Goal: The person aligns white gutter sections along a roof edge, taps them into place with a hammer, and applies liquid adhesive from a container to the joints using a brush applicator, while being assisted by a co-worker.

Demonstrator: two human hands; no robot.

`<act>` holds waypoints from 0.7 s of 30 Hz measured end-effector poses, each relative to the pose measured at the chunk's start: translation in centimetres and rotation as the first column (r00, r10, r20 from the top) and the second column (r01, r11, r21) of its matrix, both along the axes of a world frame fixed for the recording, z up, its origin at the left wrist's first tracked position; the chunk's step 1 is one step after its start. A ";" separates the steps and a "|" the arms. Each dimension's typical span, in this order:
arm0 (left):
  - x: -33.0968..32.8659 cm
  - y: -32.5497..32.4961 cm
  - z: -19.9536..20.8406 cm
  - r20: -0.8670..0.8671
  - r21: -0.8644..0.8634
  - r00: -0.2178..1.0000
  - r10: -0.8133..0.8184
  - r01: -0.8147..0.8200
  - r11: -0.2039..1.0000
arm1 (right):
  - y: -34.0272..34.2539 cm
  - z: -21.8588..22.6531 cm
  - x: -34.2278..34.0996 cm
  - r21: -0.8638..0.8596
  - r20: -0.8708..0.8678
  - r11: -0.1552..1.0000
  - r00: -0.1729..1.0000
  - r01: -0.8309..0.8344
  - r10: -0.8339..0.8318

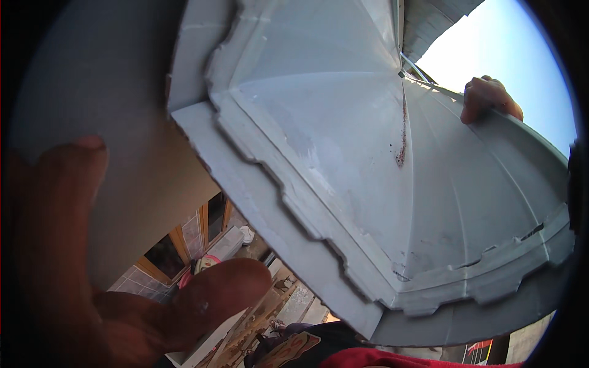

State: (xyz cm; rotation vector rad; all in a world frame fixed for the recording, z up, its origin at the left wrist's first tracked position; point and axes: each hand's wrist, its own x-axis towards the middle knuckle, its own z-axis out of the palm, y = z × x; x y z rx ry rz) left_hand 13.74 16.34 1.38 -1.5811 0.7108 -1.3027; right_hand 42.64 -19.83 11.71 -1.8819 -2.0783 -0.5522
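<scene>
A large light-grey moulded shell (pixel 331 135) with creased facets and a stepped, toothed rim fills most of the view. It is tilted, and a rust-brown streak runs along one crease. At the upper right, my right hand (pixel 489 101) is closed over the shell's edge, its fingers curled. Near the lens at the lower left, my left hand (pixel 132 306) is blurred, with the thumb stretched out and apart from the fingers. Behind it is a smooth grey surface (pixel 116 202); I cannot tell whether the hand touches it. Nothing shows between thumb and fingers.
Far below lie planks and debris (pixel 264 313) on the ground. Wood-framed windows (pixel 165 257) stand in a tiled wall (pixel 138 279). Dark and red clothing (pixel 392 357) shows at the lower edge. A roof-like grey edge (pixel 435 24) and bright sky are at the upper right.
</scene>
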 end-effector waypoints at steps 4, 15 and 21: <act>-0.1 -5.0 -3.8 -0.101 -0.575 0.994 -0.032 -0.032 0.818 | -0.5 0.2 0.5 0.071 0.047 0.997 0.999 -0.023 0.019; -0.3 -11.7 -2.3 -0.232 -0.844 0.877 -0.421 0.034 0.536 | 7.3 -4.7 -3.2 0.789 0.309 0.545 0.950 -0.286 0.051; 5.4 -7.0 -2.3 -0.444 -0.814 0.638 -0.629 0.005 0.581 | 4.8 -5.7 -1.2 0.723 0.244 0.673 0.969 -0.153 -0.043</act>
